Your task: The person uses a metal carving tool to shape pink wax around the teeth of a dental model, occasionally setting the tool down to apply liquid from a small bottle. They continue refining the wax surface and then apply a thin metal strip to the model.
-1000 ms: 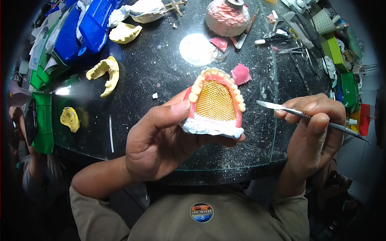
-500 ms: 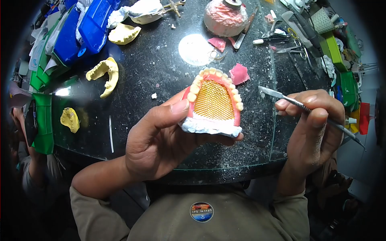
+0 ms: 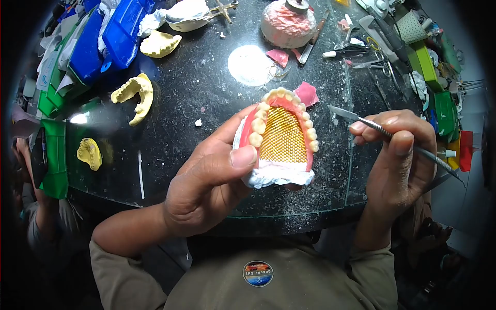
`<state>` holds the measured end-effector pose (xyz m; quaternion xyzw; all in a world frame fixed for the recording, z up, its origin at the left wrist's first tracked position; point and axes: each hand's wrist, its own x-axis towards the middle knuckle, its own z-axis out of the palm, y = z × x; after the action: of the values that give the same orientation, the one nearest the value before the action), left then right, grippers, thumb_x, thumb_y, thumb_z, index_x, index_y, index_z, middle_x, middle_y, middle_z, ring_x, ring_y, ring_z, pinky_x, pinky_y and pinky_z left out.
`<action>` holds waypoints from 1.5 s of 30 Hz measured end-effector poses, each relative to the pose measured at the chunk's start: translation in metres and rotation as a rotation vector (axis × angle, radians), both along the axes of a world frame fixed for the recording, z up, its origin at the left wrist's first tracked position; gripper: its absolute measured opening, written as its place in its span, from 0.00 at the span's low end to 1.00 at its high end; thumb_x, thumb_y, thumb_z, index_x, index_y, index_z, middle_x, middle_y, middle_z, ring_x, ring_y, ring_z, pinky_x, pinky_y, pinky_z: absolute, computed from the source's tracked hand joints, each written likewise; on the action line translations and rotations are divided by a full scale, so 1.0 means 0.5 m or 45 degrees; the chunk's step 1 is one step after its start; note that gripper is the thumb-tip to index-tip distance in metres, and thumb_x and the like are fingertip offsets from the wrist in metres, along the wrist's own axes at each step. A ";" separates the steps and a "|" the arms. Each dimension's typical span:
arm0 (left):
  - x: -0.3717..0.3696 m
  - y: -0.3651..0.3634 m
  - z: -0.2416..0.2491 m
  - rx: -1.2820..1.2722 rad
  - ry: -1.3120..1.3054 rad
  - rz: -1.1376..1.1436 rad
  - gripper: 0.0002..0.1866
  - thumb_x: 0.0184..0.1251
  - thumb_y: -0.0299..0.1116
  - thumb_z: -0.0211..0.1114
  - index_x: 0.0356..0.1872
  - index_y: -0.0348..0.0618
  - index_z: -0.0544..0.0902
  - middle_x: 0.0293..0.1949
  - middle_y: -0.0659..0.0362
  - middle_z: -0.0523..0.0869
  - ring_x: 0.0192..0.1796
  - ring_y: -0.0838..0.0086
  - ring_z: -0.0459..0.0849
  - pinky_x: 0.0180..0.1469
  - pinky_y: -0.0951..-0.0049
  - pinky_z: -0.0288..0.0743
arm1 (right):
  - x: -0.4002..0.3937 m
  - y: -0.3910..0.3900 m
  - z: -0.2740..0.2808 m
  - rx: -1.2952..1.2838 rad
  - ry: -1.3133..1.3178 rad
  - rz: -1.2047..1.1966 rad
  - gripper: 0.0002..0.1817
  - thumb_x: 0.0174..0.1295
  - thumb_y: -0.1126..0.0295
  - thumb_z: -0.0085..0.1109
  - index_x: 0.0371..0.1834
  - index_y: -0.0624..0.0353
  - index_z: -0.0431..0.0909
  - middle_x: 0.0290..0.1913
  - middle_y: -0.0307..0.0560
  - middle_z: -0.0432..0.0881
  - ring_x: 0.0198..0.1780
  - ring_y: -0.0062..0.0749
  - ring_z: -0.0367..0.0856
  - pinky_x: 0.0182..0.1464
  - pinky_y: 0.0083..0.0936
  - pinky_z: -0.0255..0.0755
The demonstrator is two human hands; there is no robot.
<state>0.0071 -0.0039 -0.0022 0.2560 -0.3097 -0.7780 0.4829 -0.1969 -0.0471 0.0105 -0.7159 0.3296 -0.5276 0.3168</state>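
My left hand (image 3: 212, 173) grips an upper denture on a plaster model (image 3: 281, 177), thumb on its near left side. Along the pink wax rim (image 3: 250, 129) runs an arch of cream teeth, and a gold mesh plate (image 3: 283, 135) fills the palate. The fingers behind the model are mostly hidden. Off to the right, my right hand (image 3: 400, 155) is closed around a thin metal wax carver (image 3: 382, 130). Its flat blade points left toward the denture, apart from it. A pink wax piece (image 3: 307, 94) lies on the table just beyond the teeth.
Yellow plaster casts (image 3: 142, 98) lie on the dark table (image 3: 191, 82) at left, near blue trays (image 3: 124, 33) and a green bin (image 3: 54, 155). A pink-smeared round pot (image 3: 289, 26) stands at the back. Scissors (image 3: 380, 62) and other tools lie at the far right.
The denture model has turned and tilted in my left hand, shifting slightly right and toward me, so its left side shows more. My right hand with the carver has moved slightly left.
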 end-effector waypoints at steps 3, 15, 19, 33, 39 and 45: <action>-0.001 0.001 0.003 0.084 0.009 0.019 0.40 0.55 0.42 0.46 0.65 0.27 0.45 0.61 0.35 0.61 0.62 0.53 0.68 0.62 0.50 0.64 | 0.000 0.001 0.001 -0.002 0.009 -0.008 0.15 0.67 0.62 0.46 0.40 0.66 0.70 0.28 0.51 0.75 0.31 0.33 0.78 0.31 0.22 0.73; -0.002 0.000 -0.001 0.106 0.045 0.032 0.38 0.59 0.42 0.46 0.65 0.27 0.46 0.60 0.36 0.64 0.60 0.53 0.70 0.60 0.48 0.65 | -0.003 0.004 0.007 -0.015 0.060 -0.028 0.16 0.68 0.60 0.44 0.40 0.65 0.69 0.28 0.51 0.74 0.30 0.32 0.76 0.31 0.22 0.73; -0.003 0.001 -0.006 0.084 0.063 0.030 0.36 0.61 0.43 0.45 0.66 0.29 0.47 0.60 0.37 0.63 0.61 0.53 0.70 0.60 0.47 0.65 | -0.003 0.002 0.006 -0.031 0.031 -0.019 0.16 0.68 0.61 0.44 0.41 0.66 0.69 0.30 0.52 0.75 0.32 0.33 0.77 0.30 0.22 0.72; 0.000 0.007 -0.014 0.109 -0.060 -0.084 0.35 0.69 0.53 0.38 0.69 0.43 0.44 0.65 0.36 0.56 0.64 0.52 0.65 0.61 0.48 0.63 | -0.219 0.109 -0.067 0.072 -0.115 -0.658 0.09 0.62 0.73 0.52 0.42 0.67 0.74 0.40 0.56 0.80 0.36 0.36 0.81 0.36 0.23 0.72; -0.022 0.029 -0.011 0.395 0.277 0.193 0.32 0.72 0.50 0.35 0.69 0.42 0.46 0.66 0.34 0.52 0.67 0.51 0.59 0.58 0.52 0.66 | -0.292 0.182 -0.119 0.067 -0.158 -0.893 0.07 0.55 0.85 0.55 0.37 0.68 0.77 0.38 0.55 0.78 0.36 0.32 0.79 0.39 0.21 0.74; -0.014 0.019 -0.029 0.183 0.229 0.122 0.30 0.73 0.46 0.37 0.68 0.38 0.47 0.64 0.32 0.54 0.67 0.51 0.58 0.54 0.56 0.70 | -0.303 0.191 -0.140 0.021 -0.017 -0.910 0.08 0.52 0.88 0.57 0.34 0.68 0.76 0.37 0.55 0.79 0.36 0.29 0.79 0.41 0.20 0.75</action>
<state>0.0000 0.0054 -0.0168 0.2335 -0.1960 -0.7942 0.5257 -0.3485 0.0484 -0.0598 -0.5494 0.5612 -0.6072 0.1203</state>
